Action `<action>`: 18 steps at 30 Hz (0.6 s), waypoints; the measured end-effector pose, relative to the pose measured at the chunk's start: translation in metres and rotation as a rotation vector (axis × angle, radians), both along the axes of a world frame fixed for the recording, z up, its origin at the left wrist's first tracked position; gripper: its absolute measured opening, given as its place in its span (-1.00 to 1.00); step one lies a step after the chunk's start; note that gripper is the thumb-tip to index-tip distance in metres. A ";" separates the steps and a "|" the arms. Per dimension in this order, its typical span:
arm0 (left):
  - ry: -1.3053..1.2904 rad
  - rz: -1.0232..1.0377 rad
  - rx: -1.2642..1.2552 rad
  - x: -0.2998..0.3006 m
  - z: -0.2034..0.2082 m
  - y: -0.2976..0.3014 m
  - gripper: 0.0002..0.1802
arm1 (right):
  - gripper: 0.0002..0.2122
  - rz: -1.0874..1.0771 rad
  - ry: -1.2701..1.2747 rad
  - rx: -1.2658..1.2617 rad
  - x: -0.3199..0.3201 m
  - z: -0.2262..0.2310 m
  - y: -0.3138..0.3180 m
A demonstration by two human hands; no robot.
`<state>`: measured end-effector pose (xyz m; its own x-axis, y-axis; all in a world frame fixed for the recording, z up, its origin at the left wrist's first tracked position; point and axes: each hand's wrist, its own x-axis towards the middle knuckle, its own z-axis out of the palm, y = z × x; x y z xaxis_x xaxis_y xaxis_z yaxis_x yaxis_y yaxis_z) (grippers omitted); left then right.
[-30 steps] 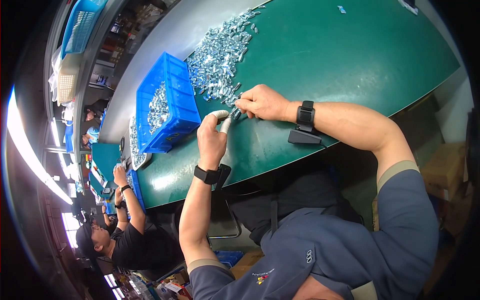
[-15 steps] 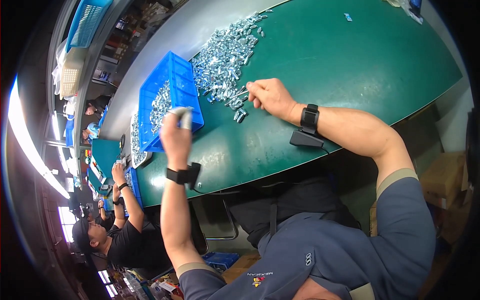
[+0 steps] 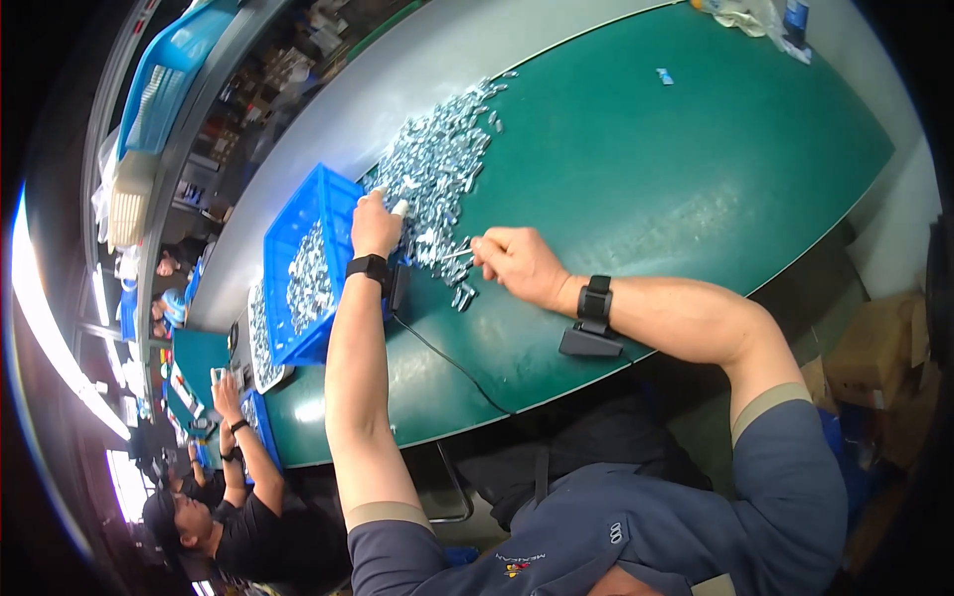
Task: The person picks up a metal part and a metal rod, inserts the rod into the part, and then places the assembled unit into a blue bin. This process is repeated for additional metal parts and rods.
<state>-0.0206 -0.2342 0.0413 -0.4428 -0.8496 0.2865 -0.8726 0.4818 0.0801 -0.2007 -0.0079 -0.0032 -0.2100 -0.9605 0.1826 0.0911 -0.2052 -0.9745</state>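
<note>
My left hand [image 3: 378, 226] is over the near-left side of a heap of small shiny metal parts [image 3: 427, 164], beside the right wall of a blue plastic bin [image 3: 338, 199]. Its thumb, in a white cover, stands apart from the fingers, and I see nothing held between them. More of the same silvery parts lie inside the bin. My right hand [image 3: 522, 266] is closed around a thin metal rod [image 3: 458, 253], whose tip points left at the heap's near edge. A few loose metal parts [image 3: 463, 296] lie just below that tip.
The green table [image 3: 636, 189] curves away to the right. A white tray of metal parts [image 3: 260, 338] stands left of the bin. Black devices are strapped at both wrists, a cable [image 3: 452, 363] trailing from the left one. A co-worker [image 3: 263, 507] sits at the left.
My left hand has gone from over the blue bin to the heap on its right. The right hand keeps the rod at the heap's edge. The whole view has shifted somewhat.
</note>
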 end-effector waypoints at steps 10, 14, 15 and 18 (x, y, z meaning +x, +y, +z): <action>0.089 0.081 0.183 -0.046 -0.014 -0.076 -0.23 | -0.76 -0.052 0.068 0.252 -0.092 0.002 -0.023; 0.070 0.061 0.146 -0.058 -0.022 -0.055 -0.30 | -0.77 -0.201 0.045 0.196 -0.133 -0.004 -0.017; 0.039 0.036 0.129 -0.061 -0.021 -0.045 -0.32 | -0.77 -0.249 0.049 0.173 -0.133 -0.004 -0.018; -0.007 -0.034 0.073 -0.062 -0.022 -0.003 -0.38 | -0.77 -0.205 0.031 0.200 -0.114 -0.003 -0.025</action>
<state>-0.0828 -0.2376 0.0188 -0.4737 -0.8526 0.2207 -0.8565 0.5043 0.1099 -0.3146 -0.0325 -0.0066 -0.4010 -0.9161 0.0033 0.0371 -0.0198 -0.9991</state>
